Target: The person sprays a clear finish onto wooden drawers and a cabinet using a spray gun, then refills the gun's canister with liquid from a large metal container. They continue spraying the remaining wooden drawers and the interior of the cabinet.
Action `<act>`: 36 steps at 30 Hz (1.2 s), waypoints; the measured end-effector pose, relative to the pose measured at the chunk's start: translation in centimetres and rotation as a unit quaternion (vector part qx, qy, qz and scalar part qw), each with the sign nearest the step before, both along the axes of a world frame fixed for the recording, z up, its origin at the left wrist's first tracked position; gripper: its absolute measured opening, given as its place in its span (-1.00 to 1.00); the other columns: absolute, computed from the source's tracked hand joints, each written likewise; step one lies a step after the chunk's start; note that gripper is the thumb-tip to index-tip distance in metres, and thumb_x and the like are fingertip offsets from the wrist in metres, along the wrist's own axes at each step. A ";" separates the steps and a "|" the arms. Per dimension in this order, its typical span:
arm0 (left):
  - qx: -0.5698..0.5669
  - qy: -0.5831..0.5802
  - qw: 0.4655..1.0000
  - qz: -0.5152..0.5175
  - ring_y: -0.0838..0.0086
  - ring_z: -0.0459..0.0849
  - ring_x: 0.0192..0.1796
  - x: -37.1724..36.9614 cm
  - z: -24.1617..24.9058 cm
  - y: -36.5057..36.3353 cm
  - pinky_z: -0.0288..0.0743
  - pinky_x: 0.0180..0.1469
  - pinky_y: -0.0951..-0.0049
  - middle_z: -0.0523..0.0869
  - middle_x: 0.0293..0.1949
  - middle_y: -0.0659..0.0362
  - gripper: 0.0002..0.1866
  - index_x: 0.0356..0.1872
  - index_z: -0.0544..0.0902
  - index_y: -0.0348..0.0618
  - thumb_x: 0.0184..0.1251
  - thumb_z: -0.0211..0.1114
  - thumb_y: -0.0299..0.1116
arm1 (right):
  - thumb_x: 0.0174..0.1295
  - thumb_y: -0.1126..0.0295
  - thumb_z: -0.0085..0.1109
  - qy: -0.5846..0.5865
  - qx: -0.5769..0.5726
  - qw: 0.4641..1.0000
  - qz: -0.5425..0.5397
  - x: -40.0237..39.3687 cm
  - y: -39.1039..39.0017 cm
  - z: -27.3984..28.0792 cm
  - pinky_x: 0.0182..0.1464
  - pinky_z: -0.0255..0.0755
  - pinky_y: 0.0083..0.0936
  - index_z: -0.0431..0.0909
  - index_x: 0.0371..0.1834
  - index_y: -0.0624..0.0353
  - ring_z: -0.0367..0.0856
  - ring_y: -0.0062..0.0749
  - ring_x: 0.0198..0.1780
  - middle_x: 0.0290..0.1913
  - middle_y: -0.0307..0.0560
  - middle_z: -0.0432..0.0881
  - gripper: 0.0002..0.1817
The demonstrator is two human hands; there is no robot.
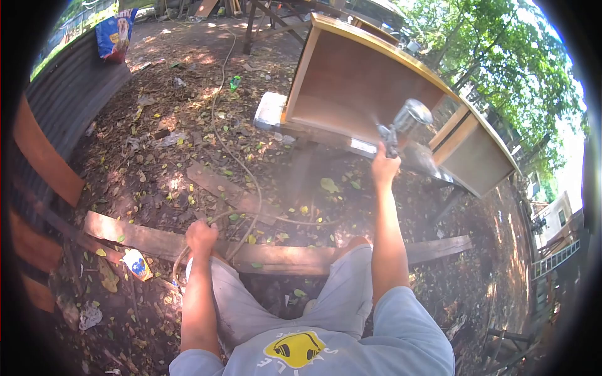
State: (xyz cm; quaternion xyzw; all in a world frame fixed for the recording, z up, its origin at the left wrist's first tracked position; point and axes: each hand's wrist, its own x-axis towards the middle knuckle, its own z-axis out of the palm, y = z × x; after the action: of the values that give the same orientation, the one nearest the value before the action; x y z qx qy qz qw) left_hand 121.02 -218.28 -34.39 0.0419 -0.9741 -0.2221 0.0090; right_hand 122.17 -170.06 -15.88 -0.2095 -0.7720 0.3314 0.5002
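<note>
My right hand (384, 167), arm stretched forward, is wrapped round the handle of a spray gun (390, 141) with a metal cup (414, 113) on top. The gun points at the open inside of a wooden cabinet (357, 78), and a faint mist shows near its nozzle. The cabinet lies raised off the ground, with a narrower section (476, 153) on its right. My left hand (202, 237) is closed round a thin hose (257, 188) beside my left knee. That hose loops across the ground and runs to the back.
A wooden plank (282, 257) lies across the ground before my knees. A white container (270, 110) stands by the cabinet's left end. Leaves, litter and a printed cup (137, 264) are on the ground. Corrugated metal sheeting (75, 103) bounds the left, with a blue bag (115, 36) on it.
</note>
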 end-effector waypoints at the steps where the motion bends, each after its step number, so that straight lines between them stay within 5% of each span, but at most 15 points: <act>1: 0.007 0.008 1.000 0.000 -0.04 0.71 -0.16 0.0 0.0 0.0 0.56 -0.04 0.07 0.73 -0.30 -0.16 -0.64 -0.32 0.71 -0.23 0.04 0.29 -0.11 | 0.27 0.36 0.23 0.020 -0.005 1.000 -0.020 0.1 1.3 0.1 -0.03 0.45 -0.29 0.61 -0.08 0.40 0.67 -0.05 -0.14 -0.23 0.17 0.71 -0.71; 6: 0.028 0.024 0.999 0.007 -0.06 0.70 -0.17 0.1 -0.1 -0.1 0.56 -0.04 0.05 0.72 -0.31 -0.17 -0.66 -0.32 0.70 -0.23 0.03 0.28 -0.14 | 0.29 0.39 0.20 0.012 -0.059 0.991 -0.117 0.4 2.8 2.1 0.08 0.41 -0.31 0.59 0.01 0.40 0.65 -0.04 -0.03 -0.12 0.24 0.70 -0.68; 8: 0.031 0.027 0.999 0.007 -0.06 0.70 -0.16 0.1 0.0 -0.1 0.55 -0.04 0.05 0.72 -0.30 -0.17 -0.66 -0.30 0.70 -0.23 0.04 0.27 -0.15 | 0.30 0.37 0.20 0.018 -0.084 0.996 -0.019 -1.9 5.9 0.1 -0.11 0.47 -0.31 0.61 -0.06 0.37 0.66 -0.14 -0.20 -0.21 0.16 0.70 -0.72; 12: 0.025 0.009 1.000 0.009 -0.05 0.70 -0.14 0.3 0.6 0.1 0.55 -0.02 0.06 0.72 -0.27 -0.17 -0.66 -0.28 0.71 -0.21 0.05 0.27 -0.15 | 0.32 0.26 0.23 0.003 -0.180 0.967 0.183 -2.1 -0.5 3.0 -0.78 0.02 -0.58 0.46 -0.46 0.14 0.27 -0.63 -0.78 -0.63 -0.25 0.42 -0.73; 18: 0.009 -0.004 1.000 0.011 -0.02 0.71 -0.13 0.3 0.8 0.0 0.56 -0.01 0.08 0.73 -0.26 -0.15 -0.66 -0.27 0.71 -0.18 0.06 0.27 -0.13 | 0.31 0.28 0.22 -0.131 -0.288 0.920 0.229 -3.5 -4.1 7.0 -0.77 0.12 -0.54 0.49 -0.27 0.25 0.28 -0.60 -0.76 -0.64 -0.25 0.42 -0.76; 28: 0.005 0.006 1.000 0.000 -0.02 0.72 -0.14 0.3 1.0 0.1 0.58 -0.02 0.09 0.74 -0.26 -0.13 -0.66 -0.29 0.71 -0.18 0.07 0.26 -0.12 | 0.31 0.16 0.22 -0.148 -0.161 0.976 0.007 -2.5 2.7 7.3 -0.76 0.12 -0.42 0.47 -0.59 0.36 0.34 -0.44 -0.75 -0.65 -0.08 0.45 -0.54; 31: 0.013 0.015 1.000 -0.018 -0.02 0.71 -0.16 0.1 0.2 -0.1 0.58 -0.02 0.08 0.74 -0.27 -0.13 -0.67 -0.29 0.71 -0.17 0.08 0.25 -0.12 | 0.31 0.16 0.21 -0.104 0.156 0.972 -0.140 -3.8 12.9 3.1 -0.76 0.11 -0.42 0.45 -0.61 0.32 0.32 -0.44 -0.78 -0.69 -0.12 0.41 -0.54; 33: 0.020 0.025 0.999 -0.031 -0.02 0.71 -0.17 0.3 0.5 -0.1 0.57 -0.02 0.06 0.73 -0.29 -0.13 -0.68 -0.30 0.71 -0.16 0.07 0.25 -0.13 | 0.27 0.14 0.24 -0.130 0.269 0.935 -0.194 -2.3 14.6 3.6 -0.69 0.25 -0.36 0.51 -0.43 0.51 0.41 -0.38 -0.73 -0.61 -0.04 0.50 -0.51; 35: 0.023 0.030 0.999 -0.037 -0.02 0.71 -0.18 0.4 0.6 -0.1 0.57 -0.02 0.05 0.73 -0.30 -0.12 -0.69 -0.31 0.71 -0.15 0.07 0.25 -0.13 | 0.27 0.14 0.23 -0.159 0.192 0.954 -0.167 -1.0 12.8 4.5 -0.67 0.28 -0.38 0.52 -0.39 0.50 0.43 -0.38 -0.71 -0.59 -0.06 0.51 -0.52; 36: 0.027 0.036 0.998 -0.038 -0.02 0.71 -0.17 0.4 0.5 -0.2 0.57 -0.03 0.06 0.73 -0.30 -0.11 -0.69 -0.32 0.71 -0.15 0.07 0.24 -0.13 | 0.30 0.15 0.21 -0.176 0.055 0.976 -0.113 0.1 9.6 6.6 -0.68 0.25 -0.43 0.50 -0.43 0.41 0.41 -0.42 -0.71 -0.61 -0.12 0.47 -0.57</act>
State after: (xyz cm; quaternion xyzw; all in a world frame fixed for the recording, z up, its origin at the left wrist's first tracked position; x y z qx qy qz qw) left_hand 121.39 -218.46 -33.87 -0.0025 -0.9676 -0.2499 0.0347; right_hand 122.24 -160.44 -9.28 -0.3224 -0.8365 0.1879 0.4012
